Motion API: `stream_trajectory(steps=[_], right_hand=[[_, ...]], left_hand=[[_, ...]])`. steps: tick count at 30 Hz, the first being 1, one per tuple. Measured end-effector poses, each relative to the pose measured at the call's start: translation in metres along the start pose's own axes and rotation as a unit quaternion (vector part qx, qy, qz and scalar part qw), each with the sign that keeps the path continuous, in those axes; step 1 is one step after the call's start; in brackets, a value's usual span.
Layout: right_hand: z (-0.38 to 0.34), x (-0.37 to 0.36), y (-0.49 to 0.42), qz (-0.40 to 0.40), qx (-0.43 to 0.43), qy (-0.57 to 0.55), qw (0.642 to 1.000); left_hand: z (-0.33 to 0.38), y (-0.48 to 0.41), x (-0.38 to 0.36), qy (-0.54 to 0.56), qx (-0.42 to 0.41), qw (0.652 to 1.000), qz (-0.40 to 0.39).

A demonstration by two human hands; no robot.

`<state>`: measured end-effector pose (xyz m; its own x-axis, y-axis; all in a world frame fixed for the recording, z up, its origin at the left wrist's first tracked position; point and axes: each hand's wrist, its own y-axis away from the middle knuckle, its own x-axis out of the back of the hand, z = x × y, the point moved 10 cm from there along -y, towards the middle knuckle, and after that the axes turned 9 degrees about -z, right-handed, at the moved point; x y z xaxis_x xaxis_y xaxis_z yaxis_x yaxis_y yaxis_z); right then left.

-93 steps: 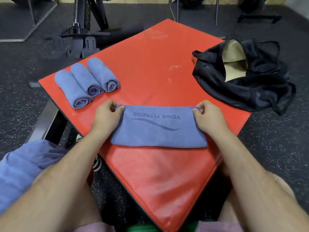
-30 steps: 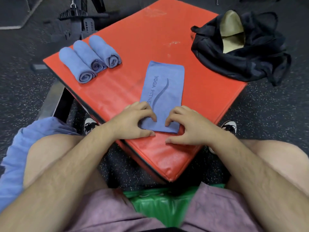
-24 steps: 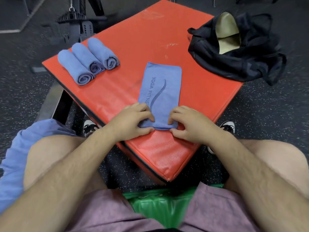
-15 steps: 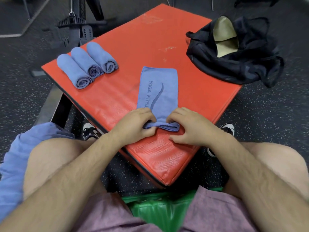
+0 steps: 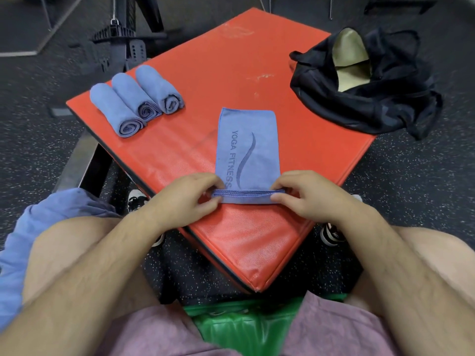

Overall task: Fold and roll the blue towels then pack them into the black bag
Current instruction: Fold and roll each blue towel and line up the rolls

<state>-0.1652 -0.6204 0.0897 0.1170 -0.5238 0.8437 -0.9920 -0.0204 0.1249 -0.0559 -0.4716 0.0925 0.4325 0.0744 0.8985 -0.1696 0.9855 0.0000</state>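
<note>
1 blue towel point(image 5: 247, 146) reads YOGA FITNESS; left hand point(image 5: 183, 200) and right hand point(image 5: 309, 197) pinch its near end.

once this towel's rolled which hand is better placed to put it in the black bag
Probably the right hand. The open black fabric bag lies far right on the red padded mat, on that hand's side; the left hand would cross over. Both pinch the folded blue towel.

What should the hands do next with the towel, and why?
Probably roll the near edge forward, away from the body. The left hand and right hand pinch the near end of the folded towel, barely turned over; the rest lies flat on the red mat. Three rolled towels nearby show the goal.
</note>
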Motion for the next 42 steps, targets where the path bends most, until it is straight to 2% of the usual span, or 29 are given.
stream_trajectory(steps=[4,9,13,17,20,24,28,30,35,38,42], right_hand=[[0.005,-0.003,-0.001,-0.006,-0.021,-0.009,1.0],[0.006,0.0,0.0,0.045,-0.04,-0.019,0.998],[-0.006,0.004,-0.001,0.088,-0.006,0.055,0.995],[-0.011,-0.004,-0.002,0.057,0.003,0.087,0.995],[-0.013,-0.005,0.002,0.033,-0.002,0.085,0.996],[-0.007,-0.007,0.001,0.032,-0.018,0.077,0.996],[-0.005,-0.004,-0.004,0.056,-0.027,0.086,0.994],[-0.003,-0.004,-0.006,0.055,-0.031,0.069,0.996],[0.009,-0.007,0.0,0.016,-0.081,-0.08,0.993],[0.011,-0.007,0.002,0.021,-0.086,-0.119,0.989],[0.005,0.004,-0.001,0.086,-0.055,-0.065,0.993]], left_hand=[[-0.01,0.001,-0.004,0.08,0.037,0.996,0.013],[-0.013,-0.002,-0.001,0.077,0.05,0.994,0.066],[0.004,-0.009,0.001,0.026,0.002,0.996,0.081],[0.015,-0.012,-0.004,-0.041,-0.042,0.997,0.055],[0.019,-0.009,-0.003,-0.052,-0.054,0.996,0.049],[0.009,-0.006,-0.01,-0.099,-0.026,0.994,0.022],[0.008,-0.01,-0.011,-0.124,-0.017,0.992,0.03],[0.007,-0.013,-0.009,-0.097,-0.006,0.995,0.033],[-0.007,-0.008,-0.001,0.107,0.046,0.992,0.054],[-0.007,-0.009,0.001,0.125,0.043,0.989,0.068],[-0.008,-0.016,0.006,0.115,0.04,0.988,0.098]])
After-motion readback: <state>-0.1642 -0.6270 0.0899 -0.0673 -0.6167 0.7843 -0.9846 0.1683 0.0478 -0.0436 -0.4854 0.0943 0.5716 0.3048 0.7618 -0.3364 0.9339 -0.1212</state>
